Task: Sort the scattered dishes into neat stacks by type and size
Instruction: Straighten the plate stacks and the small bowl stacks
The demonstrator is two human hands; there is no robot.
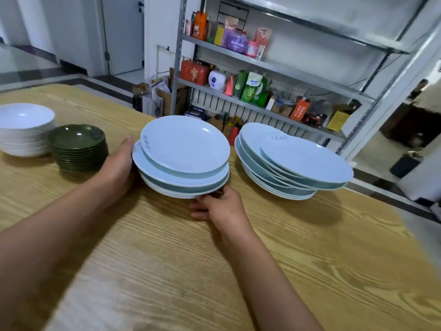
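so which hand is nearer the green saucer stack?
Left. The left hand rests against the light blue plate stack, right beside the green saucer stack. The right hand is at that plate stack's near edge, farther off.

Beside the dark olive-green saucers stand white bowls and two pale blue plate stacks, all on a light wood-grain table.

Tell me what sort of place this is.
Probably a staff or storage room beside a kitchen: a metal shelf rack crammed with packets and boxes, and a wooden table carrying many matching pale blue plates and green saucers.
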